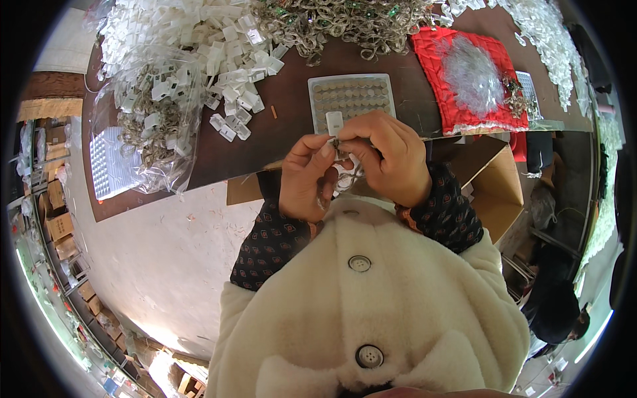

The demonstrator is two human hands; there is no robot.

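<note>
Small white rectangular plastic piece (334, 122) is sticking up before the pale plastic tray of round discs (352, 75); the left hand (305, 176) and right hand (395, 160) are pinching its lower end. Light, steady pressure is probably serving best, fingers hiding the exact contact.

From my head, the wide view looks down, close above my left hand (302, 180) and right hand (397, 159), past the table's near edge (232, 167).

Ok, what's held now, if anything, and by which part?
A small white piece, apparently pinched at its lower end by the left hand; the right hand pinches there too, exact contact hidden.
</note>
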